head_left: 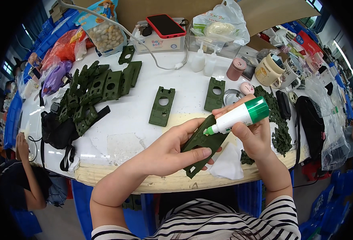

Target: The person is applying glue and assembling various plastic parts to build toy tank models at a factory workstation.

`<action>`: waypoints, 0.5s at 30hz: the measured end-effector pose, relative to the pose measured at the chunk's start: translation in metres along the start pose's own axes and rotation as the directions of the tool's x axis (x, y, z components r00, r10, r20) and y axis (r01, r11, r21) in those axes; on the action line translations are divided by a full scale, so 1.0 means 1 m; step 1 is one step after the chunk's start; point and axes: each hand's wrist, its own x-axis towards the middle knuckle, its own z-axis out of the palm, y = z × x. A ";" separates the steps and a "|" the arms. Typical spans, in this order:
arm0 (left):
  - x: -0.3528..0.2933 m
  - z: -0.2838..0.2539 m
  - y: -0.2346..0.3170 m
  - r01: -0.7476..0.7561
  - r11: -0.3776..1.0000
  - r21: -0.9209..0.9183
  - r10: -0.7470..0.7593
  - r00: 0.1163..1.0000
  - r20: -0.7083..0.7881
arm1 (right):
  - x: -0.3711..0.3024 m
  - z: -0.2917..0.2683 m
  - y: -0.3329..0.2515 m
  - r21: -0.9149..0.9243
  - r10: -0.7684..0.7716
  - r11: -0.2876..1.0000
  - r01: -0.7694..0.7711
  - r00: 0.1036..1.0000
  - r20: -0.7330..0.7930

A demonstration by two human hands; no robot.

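My left hand (166, 149) grips a dark green plastic toy tank hull (209, 141), held tilted above the table's near edge, thumb across its face. In my right hand (254, 138) is a white glue bottle (233, 120) with a green base. Its light green nozzle points down to the left and meets, or nearly meets, the hull's upper part. Two similar hulls lie flat beyond my hands: one with a round hole (157, 114) in front of me, another (209, 102) farther right. A pile of such hulls (111, 93) stands at the left.
Small green parts (281, 138) are heaped at the right, near a white tissue (229, 162). Two squeeze bottles (210, 64), a pink tin (236, 69), mugs (269, 72) and a red-edged phone (165, 26) stand at the back. A black bag (58, 128) lies left; another person's hand (22, 147) shows beyond.
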 end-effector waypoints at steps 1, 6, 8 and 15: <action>0.000 0.000 0.001 0.004 1.000 -0.002 -0.004 1.000 0.002 | 0.000 0.000 0.001 0.014 0.001 1.000 -0.001 1.000 -0.011; 0.000 0.000 0.004 0.019 1.000 -0.011 -0.019 1.000 0.002 | 0.001 -0.002 0.001 0.050 0.013 0.999 -0.011 1.000 -0.026; 0.000 0.001 0.004 0.027 1.000 -0.012 -0.027 1.000 0.000 | 0.000 -0.001 0.002 0.040 -0.002 0.999 0.003 1.000 -0.028; 0.000 0.001 0.005 0.035 0.999 -0.021 -0.035 0.999 -0.010 | 0.000 0.000 0.000 0.036 0.030 0.999 -0.028 0.999 -0.042</action>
